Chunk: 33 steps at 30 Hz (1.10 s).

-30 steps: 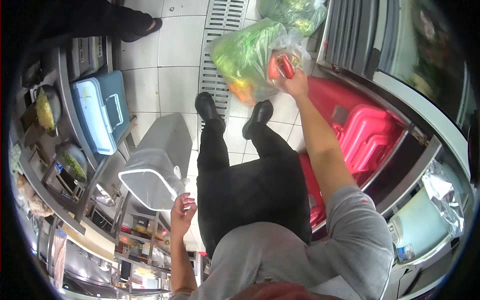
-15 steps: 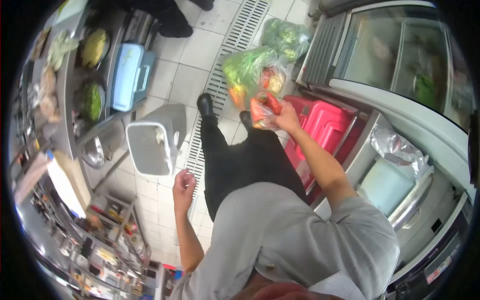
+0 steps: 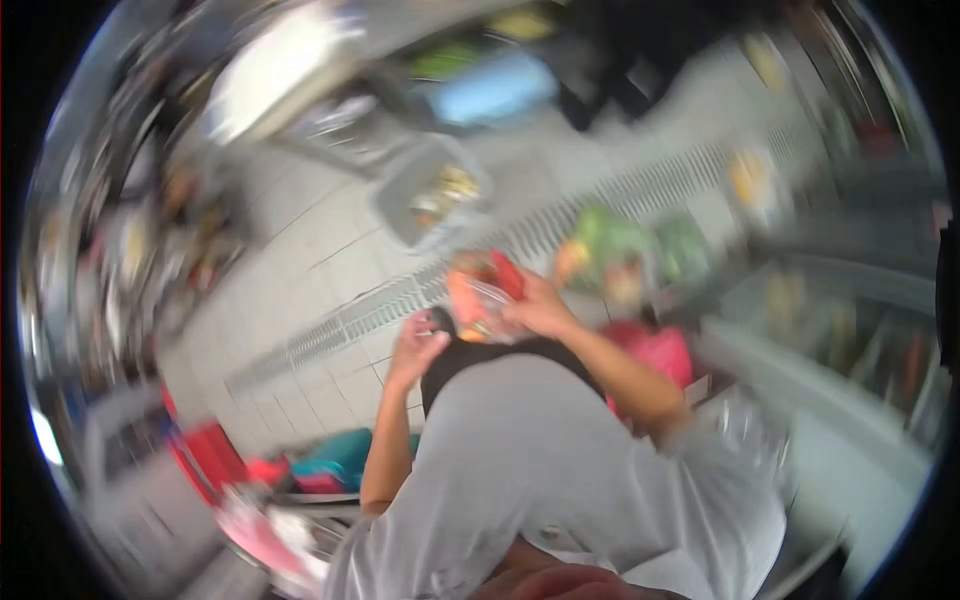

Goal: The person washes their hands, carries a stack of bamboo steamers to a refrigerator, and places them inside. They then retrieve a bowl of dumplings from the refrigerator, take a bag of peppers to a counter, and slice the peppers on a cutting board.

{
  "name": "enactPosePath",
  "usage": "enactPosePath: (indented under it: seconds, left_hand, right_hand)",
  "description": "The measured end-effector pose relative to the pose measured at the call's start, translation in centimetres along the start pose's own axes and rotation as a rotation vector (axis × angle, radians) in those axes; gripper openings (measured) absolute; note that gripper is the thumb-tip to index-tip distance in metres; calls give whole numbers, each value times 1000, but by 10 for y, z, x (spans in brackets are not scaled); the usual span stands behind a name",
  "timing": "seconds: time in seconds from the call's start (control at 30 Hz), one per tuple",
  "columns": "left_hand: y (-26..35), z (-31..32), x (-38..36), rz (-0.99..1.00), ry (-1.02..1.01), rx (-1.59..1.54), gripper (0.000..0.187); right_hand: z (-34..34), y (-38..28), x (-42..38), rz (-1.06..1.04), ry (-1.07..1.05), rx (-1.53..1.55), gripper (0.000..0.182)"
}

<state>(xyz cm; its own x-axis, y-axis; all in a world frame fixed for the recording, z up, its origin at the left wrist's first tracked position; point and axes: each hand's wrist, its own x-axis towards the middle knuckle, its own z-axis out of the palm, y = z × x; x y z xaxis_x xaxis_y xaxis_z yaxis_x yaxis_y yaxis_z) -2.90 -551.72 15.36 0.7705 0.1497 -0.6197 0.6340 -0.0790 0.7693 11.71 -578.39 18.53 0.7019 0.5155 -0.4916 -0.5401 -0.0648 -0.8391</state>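
Two hands raised at chest height: right hand point(image 3: 540, 308) clutched clear bag of red vegetables point(image 3: 482, 292) from above; left hand point(image 3: 415, 350) loosely curled, empty, just beside bag, above floor drain point(image 3: 340, 320).

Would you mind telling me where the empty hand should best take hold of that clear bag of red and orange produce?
Probably its free near-left side: the right hand already holds the clear bag from the right, and the left hand is open just below-left. Blur hides any neck or knot.
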Motion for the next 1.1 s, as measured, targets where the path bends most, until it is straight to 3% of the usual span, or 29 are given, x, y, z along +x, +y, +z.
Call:
enactPosePath:
  seconds: [0.07,0.1,0.13,0.17,0.23,0.3,0.5,0.7,0.87,1.1]
  left_hand:
    - [-7,-19,-23,-1,14,-104,86]
    - [-4,-28,-39,-10,41,-220,90]
    - [-34,-42,-38,107,83,-178,90]
    - [-28,-56,-53,105,123,-223,91]
    - [-22,-109,-79,87,97,-413,94]
    - [-28,-144,-107,154,64,-566,89]
    - [-90,-305,-179,229,293,-778,76]
    - [-198,-433,-222,61,767,-679,57]
    - [-225,-525,-256,34,831,-610,54]
    - [-238,-692,-271,54,964,-708,53]
  right_hand:
    - [47,-15,10,-47,-66,-107,68]
    - [70,-15,18,-15,-146,-46,64]
    - [83,-7,31,135,-180,-173,53]
    - [113,-15,36,159,-229,-179,41]
    - [185,-41,49,165,-272,-321,35]
    - [233,-42,61,179,-395,-308,36]
    - [436,-39,111,281,-604,-216,37]
    - [585,-43,158,284,-647,-248,37]
    - [704,-35,230,308,-699,-347,39]
    - [942,-15,317,308,-895,-347,42]
